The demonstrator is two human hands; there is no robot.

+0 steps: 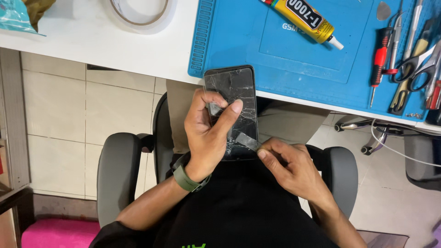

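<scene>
Left hand [209,133] curled, right hand [287,163] in pinching grip.

We see the cracked black smartphone [232,98] partly covered by the left hand [206,133]; the yellow glue tube [303,18] is cropped at top.

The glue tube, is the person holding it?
No, the glue tube lies alone on the blue mat, while both hands hold the cracked phone.
</scene>
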